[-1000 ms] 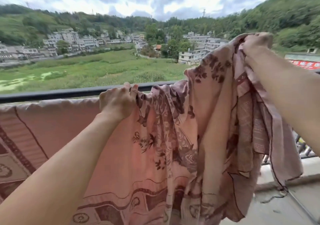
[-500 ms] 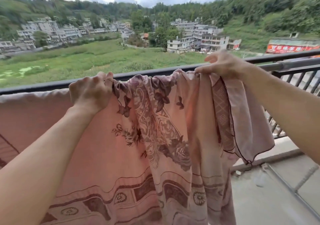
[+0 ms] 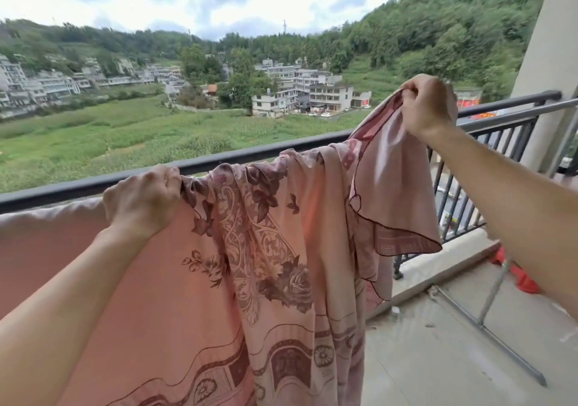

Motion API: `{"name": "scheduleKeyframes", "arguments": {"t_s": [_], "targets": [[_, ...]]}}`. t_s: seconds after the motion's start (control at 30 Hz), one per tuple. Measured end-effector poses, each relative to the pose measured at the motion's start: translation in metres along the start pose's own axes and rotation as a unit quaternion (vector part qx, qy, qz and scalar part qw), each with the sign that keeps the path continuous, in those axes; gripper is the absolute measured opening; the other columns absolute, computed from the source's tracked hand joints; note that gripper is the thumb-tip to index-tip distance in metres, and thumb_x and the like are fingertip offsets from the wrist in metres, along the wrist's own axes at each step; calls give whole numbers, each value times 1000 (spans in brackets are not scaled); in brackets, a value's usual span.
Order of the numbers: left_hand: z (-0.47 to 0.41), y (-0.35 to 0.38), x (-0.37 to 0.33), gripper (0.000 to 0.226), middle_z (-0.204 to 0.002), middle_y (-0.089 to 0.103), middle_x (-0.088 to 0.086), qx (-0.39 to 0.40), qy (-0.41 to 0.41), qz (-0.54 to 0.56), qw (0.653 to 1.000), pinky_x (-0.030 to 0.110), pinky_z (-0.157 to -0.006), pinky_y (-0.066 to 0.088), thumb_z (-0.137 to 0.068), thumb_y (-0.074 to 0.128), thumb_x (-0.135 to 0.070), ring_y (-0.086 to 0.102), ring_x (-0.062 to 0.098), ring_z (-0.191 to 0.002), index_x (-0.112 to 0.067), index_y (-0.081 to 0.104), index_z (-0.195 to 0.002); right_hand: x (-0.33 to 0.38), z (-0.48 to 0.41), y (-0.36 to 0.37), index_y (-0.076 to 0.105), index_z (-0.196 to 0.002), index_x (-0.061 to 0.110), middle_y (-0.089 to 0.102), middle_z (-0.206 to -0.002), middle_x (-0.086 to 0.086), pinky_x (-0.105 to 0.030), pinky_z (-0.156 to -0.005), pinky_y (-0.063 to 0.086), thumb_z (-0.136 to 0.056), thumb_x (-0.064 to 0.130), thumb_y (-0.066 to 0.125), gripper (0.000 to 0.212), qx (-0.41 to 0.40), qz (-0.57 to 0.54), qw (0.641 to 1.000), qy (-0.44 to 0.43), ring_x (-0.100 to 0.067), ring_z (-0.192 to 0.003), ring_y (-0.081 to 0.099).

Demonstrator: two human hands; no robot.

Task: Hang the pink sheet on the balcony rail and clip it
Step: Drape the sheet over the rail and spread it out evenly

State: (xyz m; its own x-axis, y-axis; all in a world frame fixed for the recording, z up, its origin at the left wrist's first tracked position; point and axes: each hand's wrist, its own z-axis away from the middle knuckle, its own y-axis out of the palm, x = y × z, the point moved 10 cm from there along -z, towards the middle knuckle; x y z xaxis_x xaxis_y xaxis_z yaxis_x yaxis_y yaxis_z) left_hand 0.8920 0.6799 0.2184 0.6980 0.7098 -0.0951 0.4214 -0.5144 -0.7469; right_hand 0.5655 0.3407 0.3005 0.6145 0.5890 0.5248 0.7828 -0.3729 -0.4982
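Pink cotton-looking cloth fills the lower half of the view — the pink sheet (image 3: 219,296), printed with dark maroon flowers and scrollwork, hangs over the dark balcony rail (image 3: 78,188) and falls down the near side toward the floor (image 3: 438,358); at the far left its top edge lies smooth just under the rail, while the middle is bunched into folds at the rail's top. The left hand (image 3: 142,200) is closed into a fist on a gathered pinch of the sheet's upper edge, right against the rail; the fingers are curled tight with cloth wrinkling out from between them. The right hand (image 3: 427,105) is raised above rail height, well apart from the left, its fingers pinched shut on a corner of the sheet — that corner flap hangs loose below the hand, its paler back side showing, with a dark hem along the bottom. Beyond the rail lie green fields, pale buildings and wooded hills; a grey metal frame (image 3: 488,321) stands on the floor at right, beside a pale pillar (image 3: 550,46).
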Motion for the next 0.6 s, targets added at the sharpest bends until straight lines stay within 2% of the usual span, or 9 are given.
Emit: {"name": "scheduleKeyframes", "arguments": {"t_s": [0.1, 0.2, 0.3, 0.37, 0.4, 0.47, 0.53, 0.6], "targets": [[5, 3, 0, 44, -94, 68, 21, 7, -1, 5, 1000, 37, -67, 36, -101, 27, -42, 61, 38, -86, -13, 61, -101, -29, -30, -5, 71, -101, 9, 71, -106, -12, -31, -85, 48, -91, 19, 47, 28, -43, -121, 987, 98, -27, -102, 64], [2, 7, 5, 44, -98, 68, 19, 34, -18, -5, 999, 39, -69, 37, -100, 28, -44, 60, 37, -88, -17, 63, -102, -46, -55, 12, 71, -87, 13, 72, -95, -6, -30, -81, 56, -81, 21, 46, 27, -44, -253, 950, 176, -18, -86, 66], [-8, 18, 13, 48, -92, 68, 12, 82, -58, -21, 995, 37, -69, 38, -99, 27, -48, 57, 30, -80, -20, 64, -87, -19, -80, 37, 64, -71, 18, 72, -88, -6, -36, -77, 59, -82, 15, 49, 19, -21, -334, 930, 152, -15, -77, 66], [-11, 23, 19, 51, -89, 68, 10, 91, -82, -40, 992, 37, -68, 40, -99, 26, -50, 57, 30, -78, -20, 62, -80, 12, -96, 44, 62, -78, 17, 67, -80, 1, -22, -68, 58, -87, 9, 50, 18, -15, -371, 921, 117, -6, -69, 62], [-11, 24, 22, 51, -89, 67, 10, 86, -94, -51, 991, 36, -68, 40, -99, 25, -50, 57, 30, -78, -20, 63, -81, 27, -104, 47, 60, -84, 15, 61, -76, 5, -14, -60, 52, -90, 6, 48, 17, -14, -381, 920, 95, 1, -62, 57], [-10, 23, 27, 51, -88, 66, 11, 72, -115, -68, 988, 36, -68, 41, -100, 24, -48, 55, 30, -76, -21, 65, -86, 47, -120, 62, 57, -89, 11, 56, -74, 5, -13, -58, 47, -92, -1, 44, 18, 9, -425, 902, 73, 6, -52, 54], [-10, 23, 36, 52, -88, 64, 14, 65, -136, -82, 985, 35, -68, 42, -101, 23, -46, 54, 30, -76, -19, 66, -90, 56, -125, 98, 53, -88, 10, 58, -79, -1, -15, -61, 50, -94, -6, 38, 22, 70, -444, 891, 64, 5, -58, 60], [-10, 23, 48, 53, -90, 65, 17, 66, -153, -91, 982, 37, -71, 45, -100, 22, -46, 56, 32, -77, -18, 66, -89, 58, -114, 144, 52, -93, 6, 61, -89, -8, -18, -64, 55, -94, -8, 36, 22, 152, -416, 894, 67, -13, -79, 67]]}}
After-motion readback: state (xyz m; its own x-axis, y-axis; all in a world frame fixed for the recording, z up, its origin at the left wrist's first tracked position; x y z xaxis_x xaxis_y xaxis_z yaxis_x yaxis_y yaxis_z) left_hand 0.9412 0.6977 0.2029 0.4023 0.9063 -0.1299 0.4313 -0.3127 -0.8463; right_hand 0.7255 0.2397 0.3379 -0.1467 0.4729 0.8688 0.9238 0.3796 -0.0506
